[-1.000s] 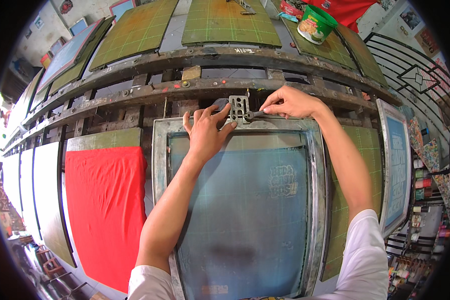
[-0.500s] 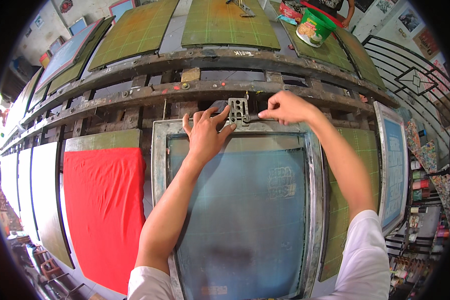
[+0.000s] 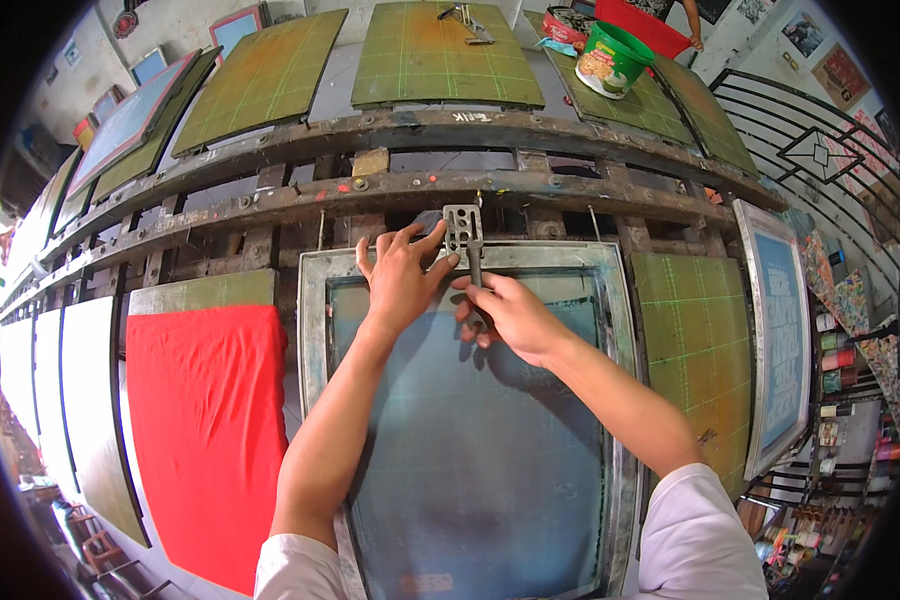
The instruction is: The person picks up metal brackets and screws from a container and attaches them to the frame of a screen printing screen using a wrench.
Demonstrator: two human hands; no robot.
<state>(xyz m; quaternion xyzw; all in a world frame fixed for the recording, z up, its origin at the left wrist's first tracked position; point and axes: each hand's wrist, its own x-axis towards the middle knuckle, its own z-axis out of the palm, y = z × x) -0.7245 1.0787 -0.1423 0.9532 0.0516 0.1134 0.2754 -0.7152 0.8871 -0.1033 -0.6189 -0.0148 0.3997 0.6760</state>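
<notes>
A printing screen (image 3: 470, 430) with blue-grey mesh in a worn metal frame (image 3: 314, 300) lies before me. At its far edge stands a slotted metal bracket (image 3: 461, 228). My left hand (image 3: 402, 275) rests over the frame's far edge, fingers spread, with thumb and index finger against the bracket's left side. My right hand (image 3: 515, 318) is closed round a dark wrench (image 3: 474, 265), whose far end meets the bracket; the handle points toward me over the mesh. The wrench's near end is partly hidden by my fingers.
Left of the screen, a red cloth (image 3: 205, 430) covers a board. Dark metal rails (image 3: 310, 195) run across behind the bracket. Beyond them lie green boards (image 3: 440, 60) and a green bucket (image 3: 610, 62). Another screen (image 3: 778, 340) leans at right. A person's hand (image 3: 696, 42) touches a red container (image 3: 640, 28).
My right hand has swung down and toward me, and the wrench turned from pointing right to pointing at me. My left hand stays at the bracket. My view has shifted slightly.
</notes>
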